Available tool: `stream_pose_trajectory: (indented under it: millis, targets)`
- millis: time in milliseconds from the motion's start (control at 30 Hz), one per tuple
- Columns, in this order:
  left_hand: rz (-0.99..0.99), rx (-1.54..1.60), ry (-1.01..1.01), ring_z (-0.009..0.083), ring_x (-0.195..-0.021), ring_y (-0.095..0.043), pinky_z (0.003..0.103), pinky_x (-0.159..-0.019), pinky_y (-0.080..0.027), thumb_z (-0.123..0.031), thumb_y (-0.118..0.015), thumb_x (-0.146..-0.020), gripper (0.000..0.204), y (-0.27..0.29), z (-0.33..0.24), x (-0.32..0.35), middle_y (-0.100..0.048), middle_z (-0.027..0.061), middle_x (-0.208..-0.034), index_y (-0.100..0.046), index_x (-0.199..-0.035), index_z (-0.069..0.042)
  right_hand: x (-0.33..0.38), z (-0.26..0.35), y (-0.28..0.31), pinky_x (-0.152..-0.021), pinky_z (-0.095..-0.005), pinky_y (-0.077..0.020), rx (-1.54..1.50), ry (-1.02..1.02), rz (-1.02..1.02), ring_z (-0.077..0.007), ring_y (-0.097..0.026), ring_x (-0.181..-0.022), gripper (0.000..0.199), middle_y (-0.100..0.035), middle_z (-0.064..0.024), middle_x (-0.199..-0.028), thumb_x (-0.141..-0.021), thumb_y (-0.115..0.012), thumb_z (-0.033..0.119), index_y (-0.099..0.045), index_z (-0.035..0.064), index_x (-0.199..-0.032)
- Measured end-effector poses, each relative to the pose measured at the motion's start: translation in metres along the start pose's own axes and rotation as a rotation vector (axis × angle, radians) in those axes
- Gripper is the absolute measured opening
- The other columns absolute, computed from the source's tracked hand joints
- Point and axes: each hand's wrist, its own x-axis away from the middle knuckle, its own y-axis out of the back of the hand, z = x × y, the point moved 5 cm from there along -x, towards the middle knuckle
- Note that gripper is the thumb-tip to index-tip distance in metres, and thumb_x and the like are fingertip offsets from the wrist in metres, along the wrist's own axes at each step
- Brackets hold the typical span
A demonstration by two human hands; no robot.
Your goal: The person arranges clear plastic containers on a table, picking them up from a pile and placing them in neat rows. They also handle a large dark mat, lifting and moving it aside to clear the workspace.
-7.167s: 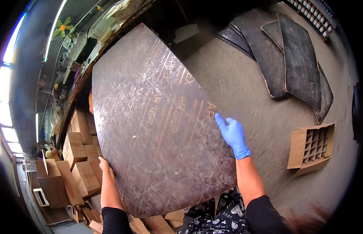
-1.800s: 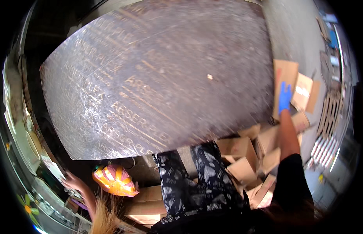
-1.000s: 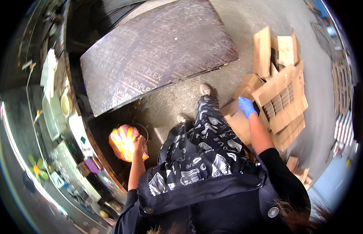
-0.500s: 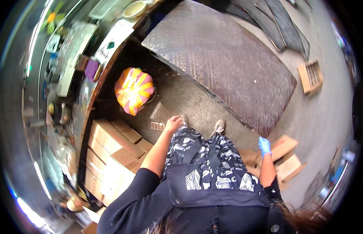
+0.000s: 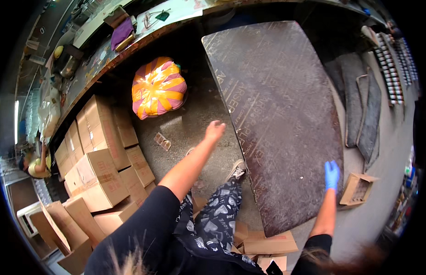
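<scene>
A large dark brown board-topped table (image 5: 277, 114) stands in front of me to the right, its surface marked with faded print. My left hand (image 5: 214, 131), bare and a little blurred, is in the air near the board's left edge, fingers loosely apart and holding nothing. My right hand (image 5: 332, 175), in a blue glove, is over the board near its right edge with its fingers stretched out. Whether the gloved hand touches the board I cannot tell. A stool-like seat with a padded pink-and-yellow striped cover (image 5: 159, 88) stands beyond my left hand.
Cardboard boxes (image 5: 100, 178) are stacked at my left, and flattened ones (image 5: 268, 242) lie by the board's near end. A workbench (image 5: 96, 68) runs along the far left. At right are an open small carton (image 5: 358, 189), dark slabs (image 5: 361, 110) and racked spools (image 5: 389, 68).
My view has turned and I have stepped closer to the table. The gloved hand has come from beside the table to over its surface; my left hand has moved forward toward its edge.
</scene>
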Motion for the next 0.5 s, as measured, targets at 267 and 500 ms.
stream_pose_trajectory:
  millis: [267,500]
  targets:
    - [-0.075,0.285,0.057,0.021,-0.11,-0.053,0.035,-0.093,-0.042,-0.026,-0.06,-0.091,0.053,-0.077,0.021,0.023,-0.056,0.0142,-0.122,-0.041,-0.133,0.0,-0.23,0.013,-0.007,-0.11,-0.0388,-0.0277,0.453,0.09,-0.196,-0.0342,-0.036,-0.132,0.081,-0.037,-0.0227,-0.143,-0.085,-0.057,0.055,-0.036,0.0,-0.14]
    - [-0.153,0.749,0.115,0.0193,-0.114,-0.049,0.037,-0.1,-0.036,-0.019,-0.056,-0.095,0.043,-0.106,0.028,0.014,-0.052,0.008,-0.124,-0.041,-0.132,-0.003,-0.318,-0.016,-0.043,-0.1,-0.0341,-0.0378,-0.223,0.084,0.092,-0.0255,-0.054,-0.113,0.073,-0.056,-0.0155,-0.127,-0.087,-0.052,0.057,-0.053,-0.0053,-0.124]
